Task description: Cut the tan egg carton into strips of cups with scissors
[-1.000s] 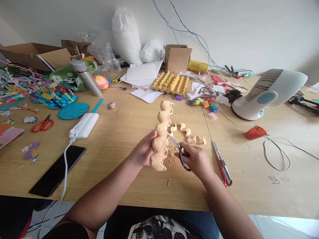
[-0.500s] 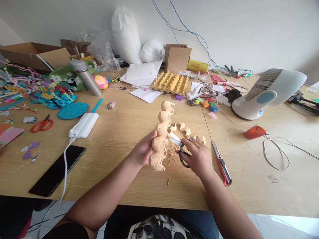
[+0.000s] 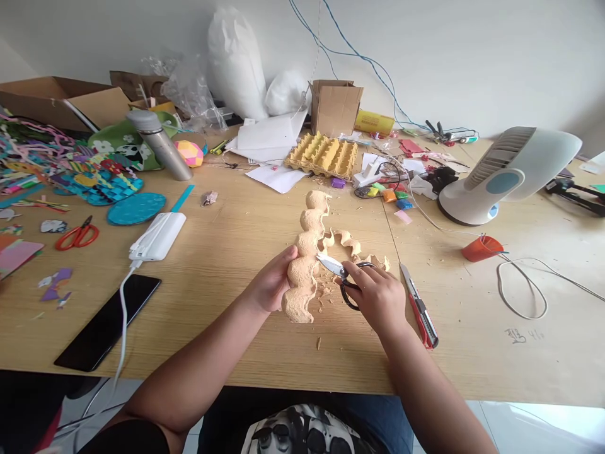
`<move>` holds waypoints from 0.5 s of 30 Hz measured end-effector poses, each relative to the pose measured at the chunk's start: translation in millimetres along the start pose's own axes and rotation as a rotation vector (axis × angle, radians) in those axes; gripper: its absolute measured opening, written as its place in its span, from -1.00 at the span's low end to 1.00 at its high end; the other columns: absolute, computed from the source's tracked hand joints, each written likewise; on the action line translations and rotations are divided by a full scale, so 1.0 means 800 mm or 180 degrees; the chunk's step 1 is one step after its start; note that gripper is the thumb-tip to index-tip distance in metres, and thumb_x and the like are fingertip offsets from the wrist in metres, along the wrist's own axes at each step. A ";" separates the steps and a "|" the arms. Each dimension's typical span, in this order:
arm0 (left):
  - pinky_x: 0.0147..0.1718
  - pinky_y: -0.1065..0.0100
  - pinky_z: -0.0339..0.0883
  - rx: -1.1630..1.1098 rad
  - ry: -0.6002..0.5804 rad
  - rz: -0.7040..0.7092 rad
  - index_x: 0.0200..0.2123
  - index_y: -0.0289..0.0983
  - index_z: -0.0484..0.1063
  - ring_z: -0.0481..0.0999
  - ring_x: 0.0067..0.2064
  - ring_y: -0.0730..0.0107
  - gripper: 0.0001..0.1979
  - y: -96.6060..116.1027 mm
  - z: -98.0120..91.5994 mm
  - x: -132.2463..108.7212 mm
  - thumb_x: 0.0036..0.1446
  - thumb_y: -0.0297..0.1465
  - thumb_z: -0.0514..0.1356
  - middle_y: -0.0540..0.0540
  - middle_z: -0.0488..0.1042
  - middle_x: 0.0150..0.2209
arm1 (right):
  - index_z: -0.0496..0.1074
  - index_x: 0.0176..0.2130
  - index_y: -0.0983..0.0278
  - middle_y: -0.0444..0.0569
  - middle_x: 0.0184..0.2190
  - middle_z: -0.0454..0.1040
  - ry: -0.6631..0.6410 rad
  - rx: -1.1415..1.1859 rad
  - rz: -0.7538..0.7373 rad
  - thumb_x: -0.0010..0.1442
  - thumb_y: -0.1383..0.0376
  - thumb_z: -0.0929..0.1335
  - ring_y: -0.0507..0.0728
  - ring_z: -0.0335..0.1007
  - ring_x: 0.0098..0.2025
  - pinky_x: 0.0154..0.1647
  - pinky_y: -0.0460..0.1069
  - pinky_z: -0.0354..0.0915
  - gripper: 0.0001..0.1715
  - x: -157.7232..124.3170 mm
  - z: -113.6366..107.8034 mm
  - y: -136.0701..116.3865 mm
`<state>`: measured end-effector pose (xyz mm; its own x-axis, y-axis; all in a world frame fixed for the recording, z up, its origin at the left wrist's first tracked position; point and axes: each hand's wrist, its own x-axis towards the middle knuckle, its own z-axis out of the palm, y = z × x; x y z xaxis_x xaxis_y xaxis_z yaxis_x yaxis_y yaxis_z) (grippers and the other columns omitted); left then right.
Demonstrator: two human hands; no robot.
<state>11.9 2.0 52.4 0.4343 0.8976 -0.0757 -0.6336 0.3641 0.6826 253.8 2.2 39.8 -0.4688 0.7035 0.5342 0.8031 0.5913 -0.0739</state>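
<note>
My left hand [image 3: 274,280] grips a bumpy, tan strip of egg carton [image 3: 303,270] by its left side, the thumb resting on top. The strip is a row of several rounded cups with a ragged right edge. In my right hand [image 3: 380,296] is a pair of black-handled scissors [image 3: 334,265], fingers through the loops. The blade tips meet the strip's right edge near its middle. Curled carton offcuts [image 3: 348,242] and small crumbs lie on the table beyond and below the scissors. A red utility knife [image 3: 420,310] lies right of my right hand, its blade out.
A yellow egg tray [image 3: 322,156] stands at the back centre. To the right are a white fan [image 3: 505,180] and an orange cup [image 3: 483,248]. On the left lie a black phone [image 3: 108,323], a white power bank [image 3: 158,237] with its cable, and red scissors [image 3: 77,236].
The scissor handles have drawn closer together, and the blades look more closed at the strip's edge. My left hand keeps its hold. The whole view has shifted very slightly.
</note>
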 end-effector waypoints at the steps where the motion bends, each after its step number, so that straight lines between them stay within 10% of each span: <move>1: -0.19 0.14 0.61 0.0012 0.0021 0.0004 0.07 -0.16 0.60 0.69 -0.13 0.04 -0.52 0.000 0.000 0.000 0.23 0.00 0.37 -0.14 0.67 -0.23 | 0.59 0.10 0.17 -0.07 -0.39 0.63 -0.0010 -0.0010 0.0011 0.48 0.14 0.39 0.15 0.50 -0.34 -0.28 0.02 0.16 -0.70 0.000 0.000 0.000; 10: -0.17 0.32 0.60 0.0161 0.0269 0.0258 0.14 -0.24 0.57 0.67 -0.05 0.17 -0.50 0.000 -0.002 0.001 0.24 -0.10 0.41 -0.22 0.65 0.05 | 0.60 0.06 0.17 -0.07 -0.41 0.61 -0.0017 -0.0048 0.0033 0.48 0.14 0.38 0.14 0.48 -0.37 -0.29 0.01 0.14 -0.73 0.001 -0.001 -0.002; 15: -0.31 0.34 0.56 0.0167 0.0286 0.0270 0.05 -0.23 0.60 0.65 -0.28 0.28 -0.57 -0.001 -0.004 -0.001 0.25 -0.08 0.39 -0.13 0.66 -0.15 | 0.61 0.01 0.21 -0.08 -0.46 0.58 0.0186 -0.0007 -0.0054 0.48 0.13 0.39 0.13 0.45 -0.41 -0.32 0.01 0.14 -0.73 0.001 0.001 0.000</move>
<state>10.0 2.2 49.9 0.3200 0.9441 -0.0792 -0.6303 0.2745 0.7262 252.9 3.2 39.6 -0.4601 0.6691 0.5837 0.7960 0.6020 -0.0627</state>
